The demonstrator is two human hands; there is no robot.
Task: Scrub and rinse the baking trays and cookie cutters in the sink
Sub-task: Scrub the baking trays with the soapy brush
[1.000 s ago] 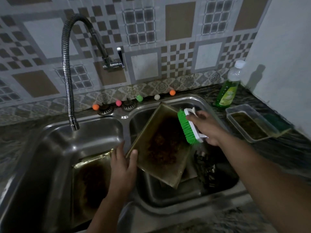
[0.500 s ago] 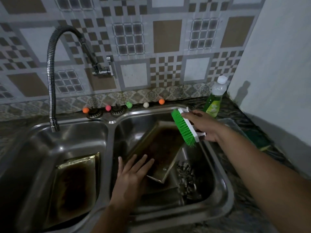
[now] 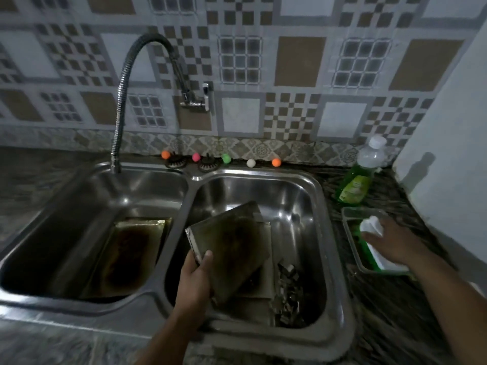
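The left hand (image 3: 196, 277) gripped a dirty tray (image 3: 232, 248) by its near corner, fingers clamped on it, tilted over another tray in the right basin. Cutters (image 3: 288, 293) lay beside it. The right hand (image 3: 390, 242) held the brush (image 3: 374, 241) over a container (image 3: 350, 241) on the surface. A third tray (image 3: 129, 254) sat in the left basin.

We are seeing a dark stone counter (image 3: 390, 306) carrying a double steel sink (image 3: 189, 180), a green soap bottle (image 3: 355, 185), a clear plastic tray (image 3: 350, 241) and small coloured balls (image 3: 276, 162).
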